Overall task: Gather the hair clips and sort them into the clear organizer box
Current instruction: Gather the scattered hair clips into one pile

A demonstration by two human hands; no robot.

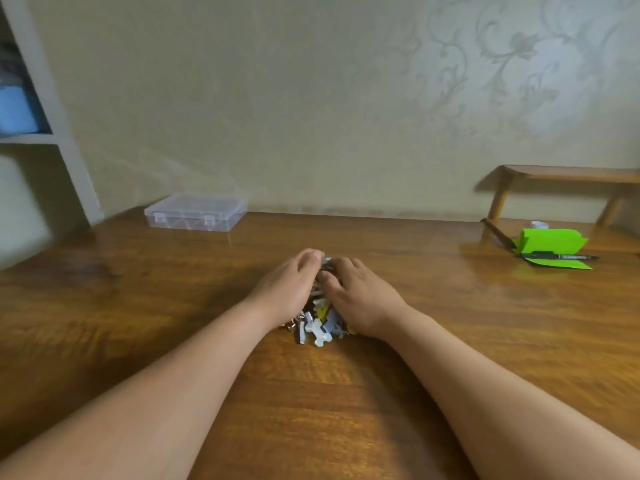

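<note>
Left hand (pixel 287 289): fingers curled together, cupping the left side of the hair clips (pixel 317 329).
Right hand (pixel 360 299): fingers curled over the pile's right side.
Pile: heaped between both palms, mid-table (pixel 311 393).
Organizer box (pixel 195 212): far-left edge, well apart.

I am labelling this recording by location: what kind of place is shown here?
Probably a room in a home. A wooden desk stands against a wall with floral wallpaper, and a white shelf unit holding what look like folded things is at the left.
</note>
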